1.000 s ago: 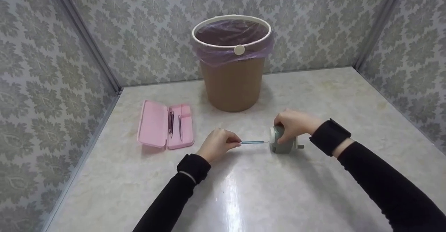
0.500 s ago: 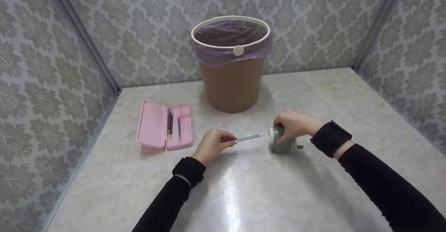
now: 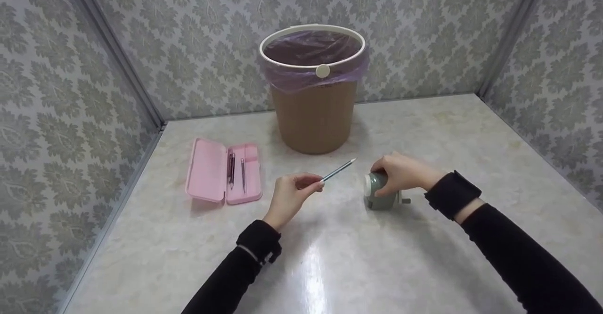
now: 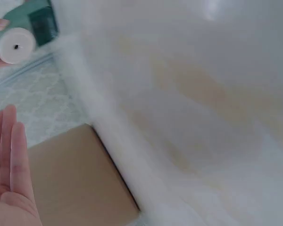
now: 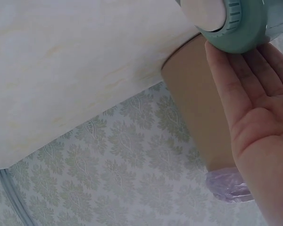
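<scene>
With 12 at the far wall, your left hand (image 3: 288, 196) pinches the pencil (image 3: 338, 170) between thumb and fingers, at its 8 o'clock end. The pencil is teal, and its pale tip points to 2 o'clock. Your hands are well apart, each with its own hold: your right hand (image 3: 404, 175) grips the sharpener (image 3: 382, 202) from above, on its 2 o'clock side. The sharpener stands at 4 o'clock from the pencil, the two not touching. It is green, with a crank (image 3: 406, 201) at its 3 o'clock side and a round white face (image 3: 367, 185) at 9; your left wrist view shows a small dark hole in that face.

At 9 o'clock from the pencil lies the pink case (image 3: 253, 182), its lid (image 3: 206, 170) folded back toward 9. Slim dark pencils (image 3: 231, 172) lie in it. Between 11 and 12 stands the brown bin (image 3: 314, 116), upright, a purplish liner (image 3: 292, 80) hanging over its sides. All stand on the pale table (image 3: 400, 267), with patterned walls (image 3: 198, 36) around.
</scene>
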`<state>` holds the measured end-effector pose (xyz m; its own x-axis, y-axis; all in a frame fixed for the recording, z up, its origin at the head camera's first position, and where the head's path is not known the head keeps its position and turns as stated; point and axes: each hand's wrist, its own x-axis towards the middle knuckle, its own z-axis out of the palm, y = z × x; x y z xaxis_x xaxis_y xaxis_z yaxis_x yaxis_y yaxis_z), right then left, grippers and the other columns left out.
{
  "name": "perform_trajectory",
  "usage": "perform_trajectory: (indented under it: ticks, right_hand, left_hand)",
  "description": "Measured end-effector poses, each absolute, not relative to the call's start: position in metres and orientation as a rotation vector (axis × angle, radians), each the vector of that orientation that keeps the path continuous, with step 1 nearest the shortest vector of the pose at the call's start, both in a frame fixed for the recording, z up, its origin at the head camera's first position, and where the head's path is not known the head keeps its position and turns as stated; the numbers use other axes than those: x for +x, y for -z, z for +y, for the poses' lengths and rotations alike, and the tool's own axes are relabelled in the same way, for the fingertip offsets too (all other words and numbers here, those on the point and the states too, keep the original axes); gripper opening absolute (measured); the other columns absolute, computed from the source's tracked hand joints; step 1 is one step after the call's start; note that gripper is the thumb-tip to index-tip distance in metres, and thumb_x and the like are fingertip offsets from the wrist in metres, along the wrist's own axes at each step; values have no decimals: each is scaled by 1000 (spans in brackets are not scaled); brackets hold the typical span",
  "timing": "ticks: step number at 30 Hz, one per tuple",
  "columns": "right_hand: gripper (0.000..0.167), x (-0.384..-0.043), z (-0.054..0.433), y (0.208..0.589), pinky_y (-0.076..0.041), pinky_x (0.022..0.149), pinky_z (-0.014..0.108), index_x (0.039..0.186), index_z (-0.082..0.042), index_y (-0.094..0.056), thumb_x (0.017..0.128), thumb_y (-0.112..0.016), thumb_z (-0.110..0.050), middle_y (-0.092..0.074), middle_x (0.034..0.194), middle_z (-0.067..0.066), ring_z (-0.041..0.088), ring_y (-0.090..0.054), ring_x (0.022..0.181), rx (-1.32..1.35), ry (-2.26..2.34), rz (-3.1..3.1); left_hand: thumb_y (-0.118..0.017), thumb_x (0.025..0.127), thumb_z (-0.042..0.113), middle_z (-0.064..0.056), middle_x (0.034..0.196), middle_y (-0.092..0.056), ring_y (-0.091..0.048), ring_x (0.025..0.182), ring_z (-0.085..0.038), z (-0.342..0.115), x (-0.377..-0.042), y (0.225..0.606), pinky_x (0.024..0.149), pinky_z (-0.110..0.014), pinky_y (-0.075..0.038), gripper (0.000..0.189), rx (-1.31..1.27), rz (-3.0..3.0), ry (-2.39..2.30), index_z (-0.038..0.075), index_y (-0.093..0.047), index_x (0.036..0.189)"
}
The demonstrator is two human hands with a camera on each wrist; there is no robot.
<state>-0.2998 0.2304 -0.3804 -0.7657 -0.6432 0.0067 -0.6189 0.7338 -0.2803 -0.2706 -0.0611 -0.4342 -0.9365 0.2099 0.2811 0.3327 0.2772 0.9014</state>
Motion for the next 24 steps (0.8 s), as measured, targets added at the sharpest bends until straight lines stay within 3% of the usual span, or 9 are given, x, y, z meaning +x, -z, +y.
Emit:
perform_trajectory:
  ticks: [12,24]
  right_hand:
    - [34,-296,232,386,-50,66,25,105,-3,-75,78,-86,-21,-76,93,7,11,-64,75,-1009,502,2836]
    - [46,-293,236,388,-59,79,36,121,3,-71,84,-83,-21,-76,115,18,24,-73,94,-948,542,2839]
  left_hand:
    - [-76,91,8,-17,97,-80,-77,84,-9,-35,-255,425,84,-27,-62,22,-248,-2016,2208,-5,-76,108]
    - [-71,95,6,-10,97,-81,-77,86,-10,-11,-246,422,88,-30,-62,24,-85,-1737,2468,-8,-71,115]
